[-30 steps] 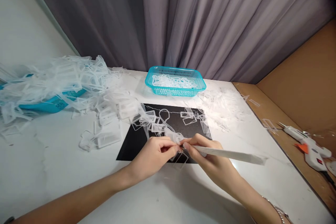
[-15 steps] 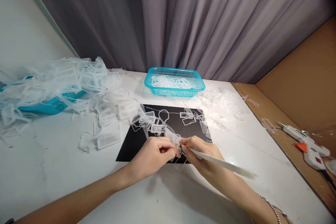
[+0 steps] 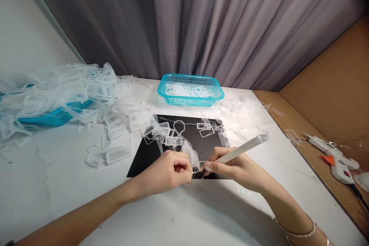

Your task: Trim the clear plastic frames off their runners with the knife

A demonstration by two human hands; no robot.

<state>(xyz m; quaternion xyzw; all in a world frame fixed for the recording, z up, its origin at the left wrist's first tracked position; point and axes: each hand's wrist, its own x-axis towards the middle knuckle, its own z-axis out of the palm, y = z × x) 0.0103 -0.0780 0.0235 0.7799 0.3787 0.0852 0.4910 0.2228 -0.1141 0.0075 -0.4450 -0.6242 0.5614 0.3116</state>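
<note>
My left hand (image 3: 171, 171) is closed, with thumb and fingertips pinching a thin white plastic piece (image 3: 196, 172) over the front edge of a black mat (image 3: 142, 164). Between the fingers of my right hand (image 3: 235, 167) is a long white pen-shaped tool (image 3: 243, 149), its back end tilted up to the right. Its small dark tip meets the thin piece just right of my left fingers; the blade or point itself is too small to make out. Behind my fingers lies a translucent scrap (image 3: 190, 153), with several thin rectangular frames (image 3: 173, 140) beyond it on the mat.
A blue basket (image 3: 190, 102) holding white pieces stands behind the mat. Translucent frames (image 3: 83, 84) are heaped over a blue tray (image 3: 54, 118) at left. Another pile of clear scraps (image 3: 245, 117) lies right. A hot glue gun (image 3: 336, 157) rests on the brown board (image 3: 311, 138).
My right hand has turned and moved slightly right, swinging the tool's back end from low to raised. A gap has opened between my hands, with the thin piece showing across it.
</note>
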